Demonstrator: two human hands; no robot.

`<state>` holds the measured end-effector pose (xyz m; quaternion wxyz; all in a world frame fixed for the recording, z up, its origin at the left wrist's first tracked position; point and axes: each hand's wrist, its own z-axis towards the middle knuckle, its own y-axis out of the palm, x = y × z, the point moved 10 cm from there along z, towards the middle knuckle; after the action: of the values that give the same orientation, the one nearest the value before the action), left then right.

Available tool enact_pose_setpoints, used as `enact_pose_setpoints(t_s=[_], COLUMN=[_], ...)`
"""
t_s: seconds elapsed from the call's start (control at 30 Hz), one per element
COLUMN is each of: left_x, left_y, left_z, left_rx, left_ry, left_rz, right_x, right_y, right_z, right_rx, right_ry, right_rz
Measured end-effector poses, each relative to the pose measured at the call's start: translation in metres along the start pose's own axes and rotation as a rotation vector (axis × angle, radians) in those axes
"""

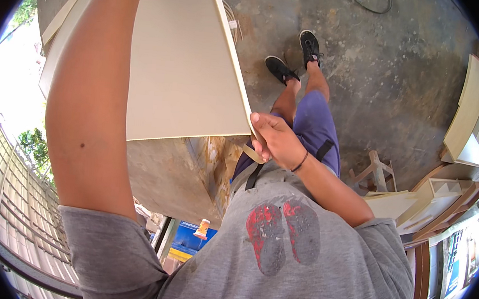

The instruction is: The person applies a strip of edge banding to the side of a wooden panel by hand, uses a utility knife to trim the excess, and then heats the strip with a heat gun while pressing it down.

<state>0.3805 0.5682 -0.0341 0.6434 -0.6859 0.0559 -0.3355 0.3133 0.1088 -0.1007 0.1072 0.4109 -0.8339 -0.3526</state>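
Note:
A large pale board [184, 61] with a cream edge lies before me, over a stained brown work surface [165, 169]. At the board's near right corner, my right hand [277, 138] is closed, thumb and fingers pinching at the edge. A narrow tan strip of edge banding [253, 154] curls out below those fingers. My left forearm [89, 98] stretches across the board's left part, and its hand lies beyond the top of the picture. What that hand touches is hidden.
Beside the board's right edge hangs a pale coil [235, 28]. A small wooden stool [377, 171] stands on the concrete floor [391, 77]. Panels [468, 105] and wooden frames [438, 199] are stacked at right. An orange-and-white container [202, 229] is behind the work surface's near edge.

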Motion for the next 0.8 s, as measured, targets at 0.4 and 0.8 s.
enact_pose_setpoints(t_s=[0.4,0.8], left_x=[-0.002,-0.001], left_y=[-0.002,-0.002], left_z=[0.000,0.001], left_rx=[0.033,0.079], left_ry=[0.004,0.020], left_rz=[-0.002,0.040], right_x=[0.022,0.033], right_y=[0.018,0.011], right_z=[-0.002,0.016], right_rx=[-0.324,-0.273], right_ry=[0.100,-0.143], right_rz=[0.395,0.289])
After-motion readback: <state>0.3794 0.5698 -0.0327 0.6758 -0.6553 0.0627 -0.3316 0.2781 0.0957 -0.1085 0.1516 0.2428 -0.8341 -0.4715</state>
